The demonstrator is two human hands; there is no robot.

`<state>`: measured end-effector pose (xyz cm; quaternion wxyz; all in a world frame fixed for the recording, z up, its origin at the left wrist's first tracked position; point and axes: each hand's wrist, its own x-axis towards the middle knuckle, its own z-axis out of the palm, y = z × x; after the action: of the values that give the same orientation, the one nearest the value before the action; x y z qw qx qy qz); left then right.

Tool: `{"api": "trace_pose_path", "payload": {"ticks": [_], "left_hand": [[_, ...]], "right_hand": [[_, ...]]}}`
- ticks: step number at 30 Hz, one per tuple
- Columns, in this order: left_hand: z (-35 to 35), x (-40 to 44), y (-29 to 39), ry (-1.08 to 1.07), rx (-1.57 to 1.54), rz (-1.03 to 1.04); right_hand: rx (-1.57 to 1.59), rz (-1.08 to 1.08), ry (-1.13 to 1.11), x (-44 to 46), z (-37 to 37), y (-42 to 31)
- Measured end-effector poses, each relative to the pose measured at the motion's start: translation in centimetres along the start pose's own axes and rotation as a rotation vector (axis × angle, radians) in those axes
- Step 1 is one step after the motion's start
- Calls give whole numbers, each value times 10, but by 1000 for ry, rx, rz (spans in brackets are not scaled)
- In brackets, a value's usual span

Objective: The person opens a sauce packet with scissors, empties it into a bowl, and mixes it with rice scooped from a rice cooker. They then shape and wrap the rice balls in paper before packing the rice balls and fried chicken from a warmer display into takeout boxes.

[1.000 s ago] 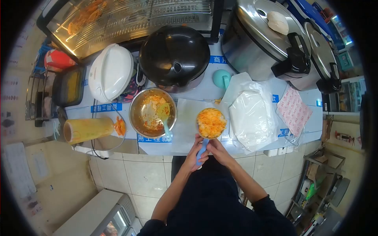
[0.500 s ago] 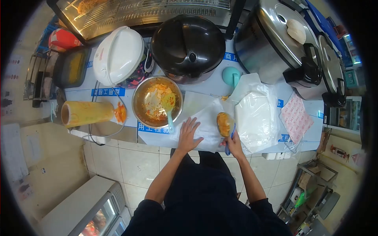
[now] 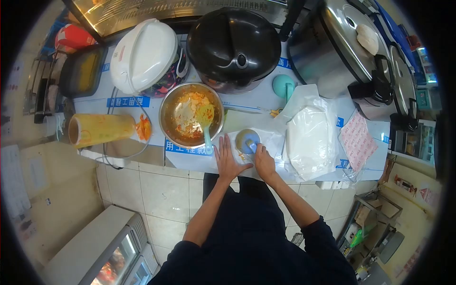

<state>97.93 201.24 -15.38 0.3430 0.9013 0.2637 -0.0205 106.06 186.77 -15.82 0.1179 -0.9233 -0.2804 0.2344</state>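
Observation:
My left hand (image 3: 228, 160) lies flat with fingers spread on a clear plastic sheet (image 3: 271, 137) at the front of the table. My right hand (image 3: 264, 164) grips the handle of a blue rice scoop (image 3: 246, 140). The scoop is turned over, its rounded back facing up, and rests low over the sheet. A few yellowish food bits (image 3: 243, 156) show at its near edge; whatever lies beneath it is hidden. Left of the hands stands a steel bowl (image 3: 163, 124) of orange-yellow crumbly food, with a pale green spoon (image 3: 207, 134) leaning in it.
A stack of white sheets in plastic (image 3: 311, 140) lies to the right, by a pink printed paper (image 3: 357, 141). A white-lidded pot (image 3: 145, 57), a black cooker (image 3: 232, 47) and a steel cooker (image 3: 327, 52) line the back. A yellow film roll (image 3: 102, 129) sits left.
My right hand has moved left and turned the scoop, which held brownish-yellow food face up, over onto the sheet. My left hand stays flat on the sheet.

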Motion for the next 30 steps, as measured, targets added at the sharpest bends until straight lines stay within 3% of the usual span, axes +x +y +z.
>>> {"api": "trace_pose_path", "payload": {"ticks": [3, 5, 8, 10, 12, 14, 17, 19, 22, 25, 27, 30], "left_hand": [[-12, 0, -10, 1, -4, 14], [-27, -2, -24, -132, -67, 167], [-52, -4, -57, -240, -69, 356], [-62, -6, -72, -323, -72, 465], [-61, -6, -86, -359, -9, 543], [-58, -7, -89, -379, 74, 655], [-37, -12, -113, -354, 120, 769], [-51, -11, -98, -335, 135, 813], [-56, -5, -89, -265, 169, 944], [-51, -7, -87, -273, -85, 810], [-50, -11, -89, -183, -300, 531], [-59, -8, -86, -231, -262, 567]], "right_hand": [[21, 6, -1, -4, -4, -1], [10, -8, -19, -8, -7, 4], [216, -54, 125, -6, -13, -9], [410, 188, 84, -9, -35, -32], [577, 16, 169, 2, -67, -80], [534, -93, 181, 30, -53, -112], [587, -23, 51, 63, -80, -166], [707, -334, 423, 65, -86, -173], [544, -387, 422, 10, -60, -88], [294, -288, 226, -64, -42, 1], [220, -274, 203, -78, -29, 31], [169, -353, 189, -78, -6, 56]]}}
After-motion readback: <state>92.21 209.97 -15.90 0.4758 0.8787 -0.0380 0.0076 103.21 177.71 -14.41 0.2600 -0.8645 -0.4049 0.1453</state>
